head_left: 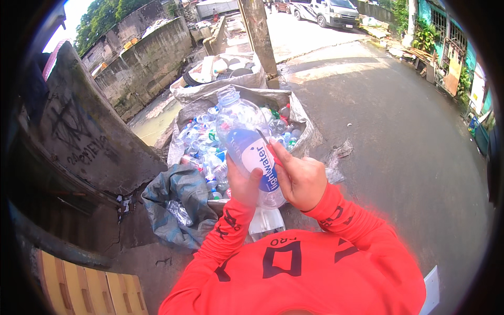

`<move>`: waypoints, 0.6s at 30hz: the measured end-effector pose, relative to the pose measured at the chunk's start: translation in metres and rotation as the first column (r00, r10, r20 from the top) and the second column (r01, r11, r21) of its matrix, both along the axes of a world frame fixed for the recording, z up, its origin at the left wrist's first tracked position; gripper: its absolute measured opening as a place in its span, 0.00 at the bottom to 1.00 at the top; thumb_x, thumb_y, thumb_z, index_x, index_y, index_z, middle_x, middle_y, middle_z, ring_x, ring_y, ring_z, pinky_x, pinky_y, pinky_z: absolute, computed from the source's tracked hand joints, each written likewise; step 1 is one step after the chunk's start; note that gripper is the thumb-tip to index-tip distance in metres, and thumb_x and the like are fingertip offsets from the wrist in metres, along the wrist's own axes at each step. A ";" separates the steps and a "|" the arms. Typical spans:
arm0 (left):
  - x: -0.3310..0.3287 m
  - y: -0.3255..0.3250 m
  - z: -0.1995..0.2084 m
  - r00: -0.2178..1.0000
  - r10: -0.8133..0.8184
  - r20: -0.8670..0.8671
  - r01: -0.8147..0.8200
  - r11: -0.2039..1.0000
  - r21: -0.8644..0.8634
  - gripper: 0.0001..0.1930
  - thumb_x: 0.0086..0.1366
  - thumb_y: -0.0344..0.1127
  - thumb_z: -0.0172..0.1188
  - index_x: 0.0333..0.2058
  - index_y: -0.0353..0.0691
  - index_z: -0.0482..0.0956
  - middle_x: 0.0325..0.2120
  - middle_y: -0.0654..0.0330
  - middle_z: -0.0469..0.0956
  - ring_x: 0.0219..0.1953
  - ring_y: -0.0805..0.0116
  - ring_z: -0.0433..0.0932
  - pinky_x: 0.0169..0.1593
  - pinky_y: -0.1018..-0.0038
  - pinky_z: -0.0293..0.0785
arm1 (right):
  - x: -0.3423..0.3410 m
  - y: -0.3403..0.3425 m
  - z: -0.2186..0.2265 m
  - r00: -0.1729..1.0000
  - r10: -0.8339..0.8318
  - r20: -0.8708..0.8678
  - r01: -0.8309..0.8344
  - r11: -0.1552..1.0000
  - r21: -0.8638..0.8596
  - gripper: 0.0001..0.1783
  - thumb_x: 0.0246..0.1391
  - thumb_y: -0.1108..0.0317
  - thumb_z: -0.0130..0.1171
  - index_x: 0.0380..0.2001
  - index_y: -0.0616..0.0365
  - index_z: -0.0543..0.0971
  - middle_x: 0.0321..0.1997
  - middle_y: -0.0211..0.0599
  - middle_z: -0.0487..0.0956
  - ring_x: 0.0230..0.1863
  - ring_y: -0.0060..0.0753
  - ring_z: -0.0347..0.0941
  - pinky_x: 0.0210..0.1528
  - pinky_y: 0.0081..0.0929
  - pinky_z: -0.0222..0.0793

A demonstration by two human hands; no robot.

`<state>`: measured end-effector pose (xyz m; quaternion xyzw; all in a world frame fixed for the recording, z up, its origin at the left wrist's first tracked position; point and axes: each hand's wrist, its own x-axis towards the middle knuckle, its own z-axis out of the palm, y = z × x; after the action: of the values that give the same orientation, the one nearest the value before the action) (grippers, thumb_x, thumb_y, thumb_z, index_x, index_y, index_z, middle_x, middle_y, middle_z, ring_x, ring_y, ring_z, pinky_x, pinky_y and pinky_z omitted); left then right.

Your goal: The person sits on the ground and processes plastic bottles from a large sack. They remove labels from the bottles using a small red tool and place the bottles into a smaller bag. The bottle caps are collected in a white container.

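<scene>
A large clear plastic bottle (242,118) with a blue and white label is tilted in front of me, its open neck pointing up and away. My left hand (243,181) is closed around its lower left side, thumb on the label. In my right hand (302,178) is a small knife (272,153) with a red handle and a thin dark blade. The blade lies against the label's upper edge, and my forefinger stretches along it. Whether the blade has cut in, I cannot tell. Beyond the bottle, a big whitish sack (305,113) holds many crushed plastic bottles (202,139).
A grey-blue sack (176,197) with a clear bottle in it stands at the left. Behind is another sack (231,79) with dark round items. A concrete wall (84,121) rises at left, a wooden slatted piece (92,283) lies lower left. A van (328,13) stands far off.
</scene>
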<state>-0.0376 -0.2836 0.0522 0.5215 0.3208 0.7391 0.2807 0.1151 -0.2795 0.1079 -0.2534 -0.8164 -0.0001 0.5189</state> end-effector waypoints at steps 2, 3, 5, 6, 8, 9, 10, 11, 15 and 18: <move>-0.003 -0.004 0.003 0.999 0.012 0.035 -0.013 1.000 0.023 0.43 0.50 0.52 0.64 0.55 0.33 0.51 0.44 0.57 0.67 0.44 0.69 0.69 0.46 0.74 0.67 | -0.001 -0.002 -0.001 0.998 0.027 0.054 -0.027 1.000 -0.001 0.27 0.44 0.75 0.53 0.52 0.61 0.67 0.18 0.35 0.74 0.13 0.36 0.66 0.17 0.27 0.60; -0.004 -0.006 0.004 0.997 0.016 0.075 -0.019 0.999 0.036 0.43 0.51 0.53 0.63 0.56 0.32 0.51 0.44 0.56 0.66 0.44 0.69 0.69 0.47 0.74 0.66 | -0.001 -0.006 -0.002 0.996 0.039 0.083 -0.038 0.999 -0.014 0.28 0.43 0.76 0.53 0.52 0.61 0.67 0.19 0.35 0.74 0.13 0.36 0.66 0.17 0.26 0.60; -0.015 -0.004 0.006 0.997 0.076 0.014 -0.077 0.994 0.073 0.43 0.52 0.54 0.62 0.56 0.32 0.50 0.45 0.56 0.66 0.44 0.69 0.68 0.48 0.73 0.65 | -0.002 -0.009 0.000 0.994 0.051 0.100 -0.053 0.998 0.016 0.28 0.42 0.76 0.53 0.52 0.62 0.67 0.15 0.29 0.71 0.12 0.32 0.64 0.16 0.25 0.57; -0.019 -0.003 0.008 0.994 0.111 -0.015 -0.109 0.990 0.091 0.44 0.52 0.54 0.61 0.56 0.31 0.50 0.45 0.56 0.65 0.45 0.69 0.67 0.48 0.73 0.64 | -0.002 -0.011 0.001 0.992 0.063 0.105 -0.066 0.998 0.025 0.28 0.42 0.76 0.53 0.52 0.62 0.67 0.15 0.29 0.70 0.12 0.31 0.63 0.16 0.24 0.56; -0.022 -0.007 0.014 0.992 0.126 0.014 -0.127 0.985 0.114 0.44 0.53 0.55 0.60 0.57 0.31 0.50 0.46 0.55 0.65 0.45 0.68 0.66 0.49 0.73 0.63 | -0.004 -0.012 -0.003 0.990 0.091 0.107 -0.096 0.994 0.042 0.29 0.41 0.76 0.54 0.52 0.61 0.67 0.13 0.27 0.67 0.11 0.28 0.62 0.15 0.24 0.54; -0.024 -0.010 0.017 0.990 0.137 0.030 -0.139 0.983 0.123 0.44 0.53 0.56 0.60 0.57 0.31 0.50 0.46 0.55 0.64 0.45 0.68 0.66 0.49 0.73 0.63 | -0.005 -0.013 -0.002 0.989 0.101 0.112 -0.106 0.994 0.033 0.30 0.40 0.76 0.54 0.52 0.61 0.67 0.13 0.27 0.67 0.11 0.28 0.62 0.15 0.24 0.54; -0.027 -0.011 0.018 0.991 0.129 0.019 -0.131 0.982 0.133 0.44 0.52 0.56 0.60 0.57 0.31 0.49 0.47 0.55 0.63 0.46 0.68 0.66 0.49 0.73 0.63 | -0.005 -0.014 -0.001 0.987 0.113 0.117 -0.117 0.993 0.024 0.30 0.40 0.76 0.54 0.53 0.60 0.67 0.13 0.27 0.67 0.11 0.28 0.62 0.15 0.24 0.55; -0.024 -0.011 0.020 0.990 0.134 0.037 -0.138 0.980 0.144 0.44 0.52 0.55 0.60 0.56 0.31 0.50 0.47 0.55 0.64 0.45 0.68 0.66 0.49 0.73 0.63 | -0.003 -0.015 0.000 0.986 0.114 0.124 -0.116 0.993 0.014 0.31 0.40 0.76 0.54 0.53 0.60 0.67 0.13 0.26 0.67 0.11 0.28 0.62 0.15 0.24 0.55; -0.022 -0.016 0.030 0.988 0.124 0.094 -0.136 0.981 0.139 0.42 0.53 0.55 0.60 0.55 0.31 0.52 0.45 0.55 0.65 0.45 0.68 0.67 0.48 0.73 0.63 | 0.000 -0.017 -0.006 0.982 0.113 0.149 -0.118 0.993 0.024 0.32 0.39 0.76 0.54 0.54 0.58 0.66 0.12 0.25 0.66 0.11 0.28 0.61 0.15 0.24 0.54; -0.027 -0.015 0.035 0.981 0.169 0.098 -0.184 0.967 0.173 0.40 0.53 0.56 0.59 0.53 0.31 0.54 0.43 0.55 0.65 0.44 0.68 0.67 0.47 0.73 0.64 | 0.001 -0.020 -0.012 0.977 0.109 0.181 -0.111 0.994 0.003 0.32 0.39 0.76 0.54 0.54 0.57 0.66 0.12 0.25 0.65 0.11 0.27 0.61 0.15 0.23 0.54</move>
<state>-0.0650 -0.2988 0.0876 0.4833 0.2855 0.8082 0.1778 0.1158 -0.2995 0.0959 -0.2035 -0.8729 0.0003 0.4435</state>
